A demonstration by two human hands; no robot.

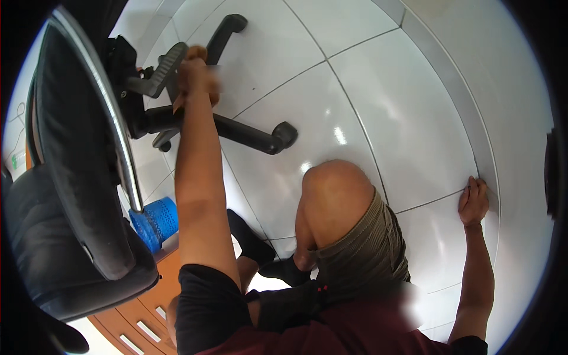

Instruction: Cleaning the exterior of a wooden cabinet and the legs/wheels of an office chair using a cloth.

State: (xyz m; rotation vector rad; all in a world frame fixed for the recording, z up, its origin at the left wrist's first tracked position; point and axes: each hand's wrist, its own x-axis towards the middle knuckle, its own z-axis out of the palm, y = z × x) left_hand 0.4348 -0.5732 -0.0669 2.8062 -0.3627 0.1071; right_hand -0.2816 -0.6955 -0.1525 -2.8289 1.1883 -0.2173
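My left arm reaches forward to a black office chair [89, 148] on the left. My left hand [198, 80] is closed beside a dark ribbed lever [168, 65] and the chair's base leg [245, 135]. Brownish edges stick out around the fingers; blur hides what they hold, if anything. My right hand [474, 204] rests on the white tiled floor [408, 118], against the foot of the wall at far right. Its fingers are stretched out, and nothing shows in them. My bent knee [337, 195] is between the two arms.
A blue perforated basket [157, 222] stands under the chair's curved chrome bar [109, 100]. Behind it is an orange-brown drawer cabinet [148, 302] with pale handles. A pale wall [515, 118] borders the floor on the right. Dark socks [251, 236] cover my feet.
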